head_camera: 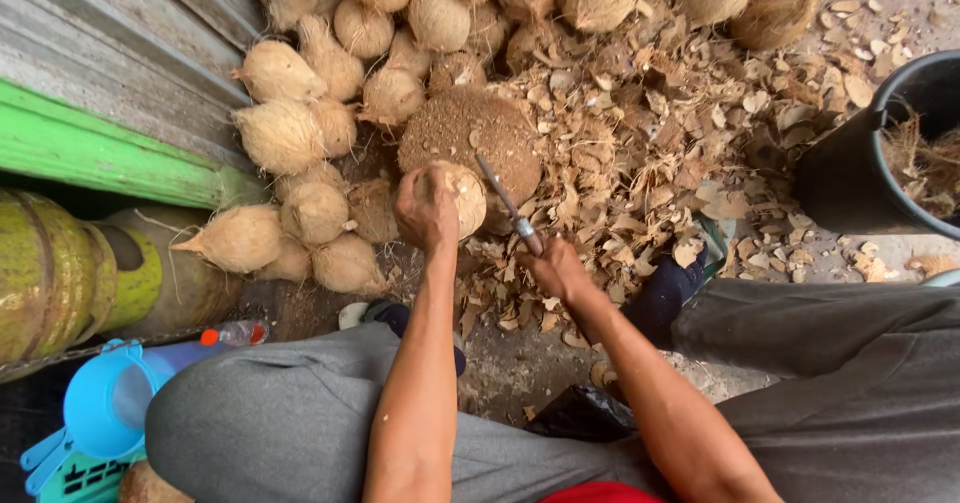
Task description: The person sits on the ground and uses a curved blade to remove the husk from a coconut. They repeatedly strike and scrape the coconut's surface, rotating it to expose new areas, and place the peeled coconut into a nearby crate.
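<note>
Coconut [458,195], husked and pale brown, held in our left hand [424,208], whose fingers are curled over its top; it rests against a round, fibre-covered chopping block [470,133] just behind it. Our right hand [557,271] is closed around the handle of a knife [506,203], the blade slanting up and to the left so that its tip lies at the coconut's right edge.

Pile of husked coconuts [320,113], stacked left of and behind the block, reaching the top of the view. Shell chips and husk scraps [640,133], strewn thickly over the ground to the right of the block. Black bucket [850,173], at the right edge, with loose fibre inside. Green board [90,153] beneath grey planks, on the left. Yellow-green gas cylinder [50,273], lying on its side at the lower left. Blue plastic jug [105,403], near our left knee, with a clear bottle [225,335] with an orange cap just above it.
</note>
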